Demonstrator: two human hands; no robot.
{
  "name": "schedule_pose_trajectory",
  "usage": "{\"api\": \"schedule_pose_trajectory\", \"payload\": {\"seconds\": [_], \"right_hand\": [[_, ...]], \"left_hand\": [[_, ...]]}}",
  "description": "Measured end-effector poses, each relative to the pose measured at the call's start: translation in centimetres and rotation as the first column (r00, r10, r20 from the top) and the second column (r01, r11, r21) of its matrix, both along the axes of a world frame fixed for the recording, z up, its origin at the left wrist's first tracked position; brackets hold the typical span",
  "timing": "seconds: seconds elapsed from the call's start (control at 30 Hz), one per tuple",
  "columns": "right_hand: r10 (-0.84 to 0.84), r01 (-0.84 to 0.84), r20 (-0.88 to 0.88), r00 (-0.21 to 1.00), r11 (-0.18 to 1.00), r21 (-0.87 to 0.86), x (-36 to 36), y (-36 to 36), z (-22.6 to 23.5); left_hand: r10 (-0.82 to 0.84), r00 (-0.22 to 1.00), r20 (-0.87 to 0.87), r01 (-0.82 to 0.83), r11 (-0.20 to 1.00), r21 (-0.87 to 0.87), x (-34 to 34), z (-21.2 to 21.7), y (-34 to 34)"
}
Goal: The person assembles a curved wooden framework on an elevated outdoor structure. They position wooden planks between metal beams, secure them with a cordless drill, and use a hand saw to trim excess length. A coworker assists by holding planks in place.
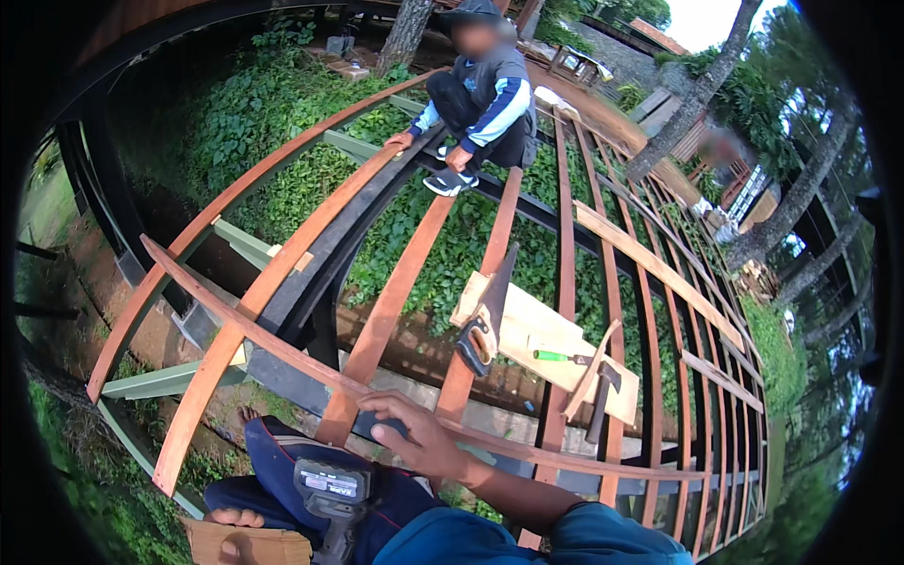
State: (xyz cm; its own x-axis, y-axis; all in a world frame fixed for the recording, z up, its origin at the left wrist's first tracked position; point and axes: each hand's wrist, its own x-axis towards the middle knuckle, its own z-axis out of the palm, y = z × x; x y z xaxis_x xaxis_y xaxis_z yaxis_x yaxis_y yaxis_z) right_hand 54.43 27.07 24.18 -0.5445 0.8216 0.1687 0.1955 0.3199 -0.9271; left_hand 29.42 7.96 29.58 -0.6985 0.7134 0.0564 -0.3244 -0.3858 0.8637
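Observation:
My right hand (419, 435) lies palm down on a thin reddish wooden batten (282, 348) that runs across the roof frame, fingers spread and holding nothing. A grey and black cordless drill (330, 492) rests on my lap against my blue trousers. My left hand is not in view. A bare foot (235, 516) sits on a pale wood block (250, 546) at the lower left.
A handsaw (485, 320), a green-handled screwdriver (556, 356) and a hammer (603, 395) lie on a pale board (537, 330) across the rafters. Another person (480, 94) crouches on the far rafters. Open gaps between rafters drop to green plants below.

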Motion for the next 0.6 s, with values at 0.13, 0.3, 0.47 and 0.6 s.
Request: {"api": "schedule_pose_trajectory", "payload": {"seconds": [0.13, 0.3, 0.47, 0.6], "right_hand": [[-0.512, 0.433, 0.297, 0.806, 0.852, 0.294, 8.3, 5.8, -4.2], [-0.599, 0.476, 0.533, 0.597, 0.8, 0.365, 14.0, 12.1, -10.1], [-0.644, 0.412, 0.586, 0.491, 0.765, 0.495, 15.5, 15.0, -14.0], [-0.53, 0.339, 0.718, 0.451, 0.846, 0.411, 18.0, 16.2, -18.1]], "left_hand": [[-0.127, 0.992, 0.022, 0.123, 0.984, 0.125, -3.7, -1.4, -0.7], [0.099, 0.931, -0.352, -0.117, 0.993, -0.03, -7.9, -0.5, -2.0], [0.093, 0.76, -0.643, -0.446, 0.794, -0.413, -12.4, 0.2, -3.6], [-0.01, 0.776, -0.631, -0.444, 0.702, -0.557, -17.7, -3.7, -5.3]]}}
